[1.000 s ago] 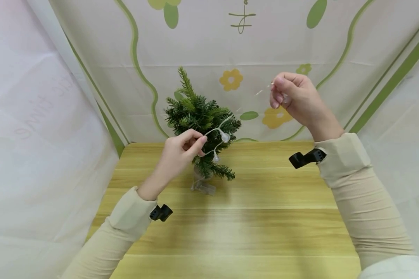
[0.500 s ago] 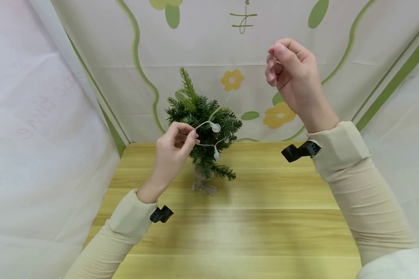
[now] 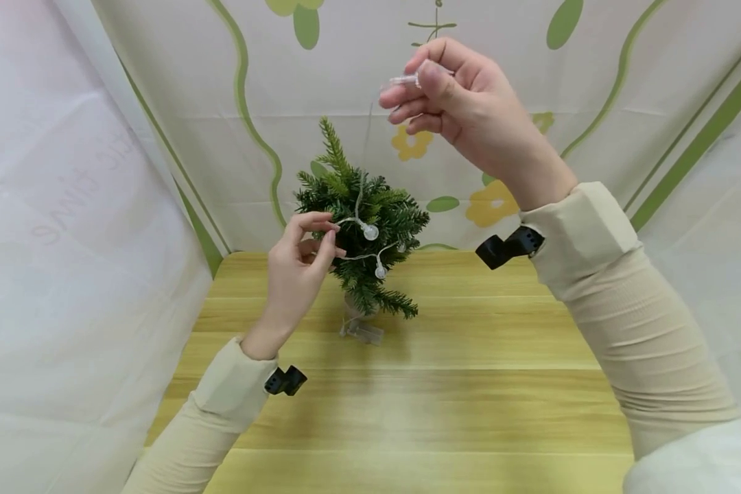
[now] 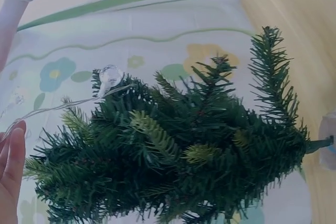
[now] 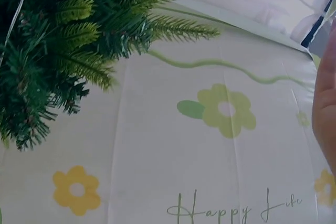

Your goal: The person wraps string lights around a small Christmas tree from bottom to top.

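Note:
A small artificial Christmas tree (image 3: 385,202) stands on the table in a pale base. Clear string lights (image 3: 370,232) hang across its front, with another bulb (image 3: 380,272) lower down. My left hand (image 3: 296,274) pinches their wire between thumb and fingertips at the tree's left side. In the left wrist view the wire (image 4: 58,106) runs from those fingers past a bulb (image 4: 111,76) to the branches. Raised above and right of the treetop, my right hand (image 3: 469,103) pinches a clear part of the same string; the thin strand drops from it toward the tree.
A clear box-like piece (image 3: 367,333) with wire lies at the foot of the tree on the wooden table (image 3: 469,412). Behind stands a pale backdrop (image 3: 358,75) with printed flowers, and more pale cloth (image 3: 68,295) hangs at the sides.
My right hand has risen and then swung left, nearer the treetop, with the strand trailing. The left hand has shifted slightly left and up, and the upper bulb moved left with the wire.

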